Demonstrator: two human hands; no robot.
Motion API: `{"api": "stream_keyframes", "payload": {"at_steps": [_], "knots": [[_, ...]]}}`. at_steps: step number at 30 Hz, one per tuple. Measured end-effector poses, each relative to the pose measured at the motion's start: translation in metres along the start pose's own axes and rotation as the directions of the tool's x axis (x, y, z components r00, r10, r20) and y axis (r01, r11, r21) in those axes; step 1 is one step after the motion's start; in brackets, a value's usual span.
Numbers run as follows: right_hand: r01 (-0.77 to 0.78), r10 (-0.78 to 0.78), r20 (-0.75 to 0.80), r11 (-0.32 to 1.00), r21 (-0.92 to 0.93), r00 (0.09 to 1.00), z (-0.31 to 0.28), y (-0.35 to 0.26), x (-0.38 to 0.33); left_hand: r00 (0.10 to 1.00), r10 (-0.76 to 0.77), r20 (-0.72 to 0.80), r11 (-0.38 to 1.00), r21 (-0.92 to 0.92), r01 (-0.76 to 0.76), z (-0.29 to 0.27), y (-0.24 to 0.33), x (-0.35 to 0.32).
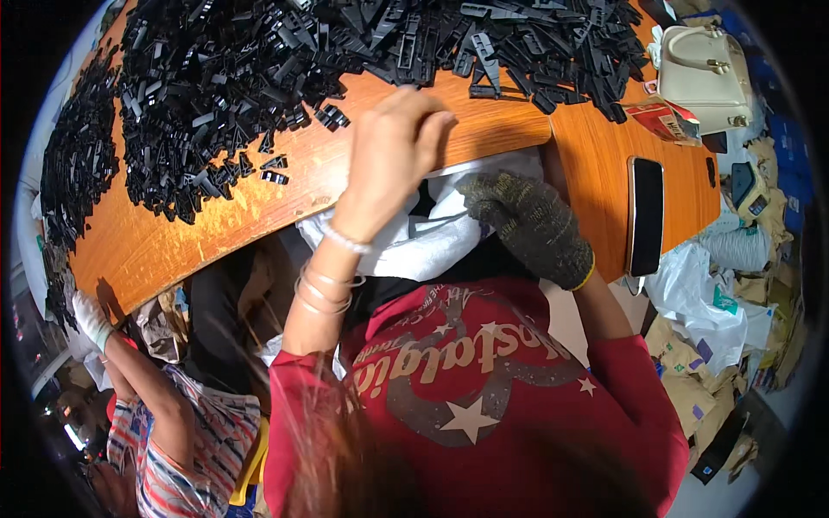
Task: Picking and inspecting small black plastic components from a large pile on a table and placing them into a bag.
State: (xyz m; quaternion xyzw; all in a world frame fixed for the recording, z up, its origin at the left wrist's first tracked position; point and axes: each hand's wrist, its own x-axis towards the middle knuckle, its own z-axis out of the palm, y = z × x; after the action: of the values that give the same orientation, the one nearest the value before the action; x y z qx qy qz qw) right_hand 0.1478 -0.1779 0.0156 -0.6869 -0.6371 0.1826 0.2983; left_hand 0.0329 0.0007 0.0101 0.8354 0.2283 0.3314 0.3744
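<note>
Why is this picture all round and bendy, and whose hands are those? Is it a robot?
No robot here, just a person! A camera on their head looks down, and its very wide lens bends straight edges. That's why you see their red shirt from above. The left hand is bare, with bracelets on its wrist; the right hand wears a dark glove and is by a white cloth. I can't tell whether either holds anything. On the wooden table lie heaps of small black pieces, a phone and a cream handbag. The white-gloved hand at the left belongs to somebody else.
</note>
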Motion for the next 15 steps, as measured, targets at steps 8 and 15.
{"api": "stream_keyframes", "payload": {"at_steps": [8,15], "knots": [[-0.335,0.368,-0.050,0.889,0.312,0.929,-0.009,-0.005,-0.011,0.985,0.109,0.137,0.938,0.315,-0.148,0.030,0.009,0.026],[-0.424,0.562,-0.057,0.682,0.596,0.825,-0.002,-0.012,0.001,0.898,-0.419,0.132,0.904,-0.032,0.426,0.005,0.020,-0.008]]}}
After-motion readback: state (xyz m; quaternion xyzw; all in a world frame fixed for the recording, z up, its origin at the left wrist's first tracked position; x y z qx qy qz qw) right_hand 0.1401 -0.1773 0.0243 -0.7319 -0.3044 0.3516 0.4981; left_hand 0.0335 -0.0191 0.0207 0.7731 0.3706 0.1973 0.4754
